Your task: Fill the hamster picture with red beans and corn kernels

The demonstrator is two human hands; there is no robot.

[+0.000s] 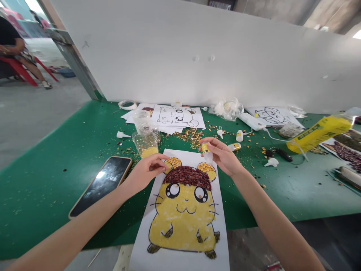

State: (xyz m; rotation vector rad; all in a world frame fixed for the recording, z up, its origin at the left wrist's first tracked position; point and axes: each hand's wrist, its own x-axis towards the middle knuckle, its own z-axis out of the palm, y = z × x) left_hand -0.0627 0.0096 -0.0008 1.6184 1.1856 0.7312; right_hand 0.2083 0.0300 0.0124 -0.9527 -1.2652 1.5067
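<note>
A hamster picture (pixel 184 226) on white paper lies in front of me, its body covered in fine yellow grains. Dark red beans (pixel 186 177) cover the top of its head, and corn kernels (pixel 173 162) fill parts of both ears. My right hand (pixel 222 154) grips a small glue bottle (pixel 207 152) with a yellow label, held tilted above the right ear. At the left ear, my left hand (pixel 150 167) hovers with loosely bent fingers and nothing visible in them. Just behind that hand leans a clear plastic cup (pixel 145 145) of yellow grains.
A phone (pixel 104 184) lies on the green table (pixel 56 150) at left. Loose kernels (pixel 191 136), line drawings (pixel 177 116), a white glue gun (pixel 252 121) and a yellow bottle (pixel 318 133) are spread behind and right. A white panel (pixel 169 49) borders the back. A person (pixel 17 49) sits far left.
</note>
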